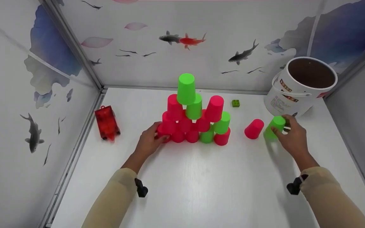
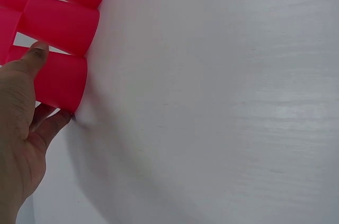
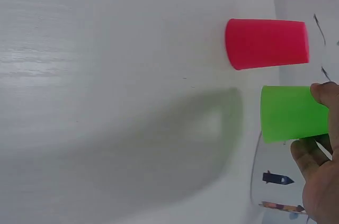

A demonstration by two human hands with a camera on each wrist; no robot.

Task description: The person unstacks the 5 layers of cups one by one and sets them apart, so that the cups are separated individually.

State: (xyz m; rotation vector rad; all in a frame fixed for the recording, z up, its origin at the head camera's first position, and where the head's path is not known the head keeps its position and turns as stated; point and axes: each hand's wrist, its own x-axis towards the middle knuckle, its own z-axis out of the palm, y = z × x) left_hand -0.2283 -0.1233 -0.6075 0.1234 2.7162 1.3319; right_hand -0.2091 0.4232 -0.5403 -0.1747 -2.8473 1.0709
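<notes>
A pyramid of upside-down pink and green plastic cups stands mid-table in the head view, with one green cup (image 1: 186, 88) at its peak. At the pyramid's lower left corner, my left hand (image 1: 147, 141) grips the end pink cup (image 2: 61, 78) of the bottom row, thumb on the near side and fingers on the outer side. My right hand (image 1: 294, 137) holds a separate green cup (image 3: 288, 113) upside down between thumb and fingers, its shadow falling apart from it on the table. Beside that cup, on its left, a loose pink cup (image 1: 254, 129) stands upside down.
A white bucket (image 1: 284, 98) with a handle stands at the back right, just behind my right hand. A small green block (image 1: 235, 103) lies behind the cups. To the left is a red toy vehicle (image 1: 106, 122). Printed wall panels (image 1: 214, 63) enclose the white table (image 1: 195, 186).
</notes>
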